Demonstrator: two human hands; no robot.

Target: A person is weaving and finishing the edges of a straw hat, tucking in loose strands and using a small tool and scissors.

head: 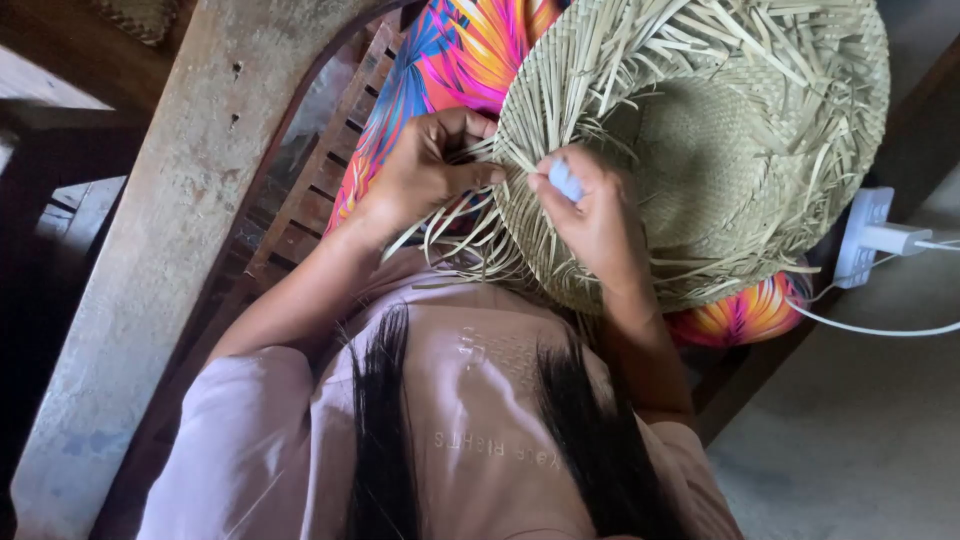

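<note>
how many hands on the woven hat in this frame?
2. Left hand grips the loose strands at the straw hat rim's left edge. Right hand presses on the brim beside it, a small pale blue object between its fingers. No others visible.

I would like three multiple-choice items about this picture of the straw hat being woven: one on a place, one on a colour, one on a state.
1. Where is the white power strip?
A. right of the hat
B. on the person's lap
C. above the left hand

2. What colour is the small thing in the right hand?
A. red
B. pale blue
C. black

3. How is the edge of the woven hat?
A. neatly bound
B. loose strips sticking out
C. covered in cloth

Answers: 1 A, it lies on the floor at the right; 2 B, it shows pale blue between the fingers; 3 B, strips hang free by the left hand.
</note>
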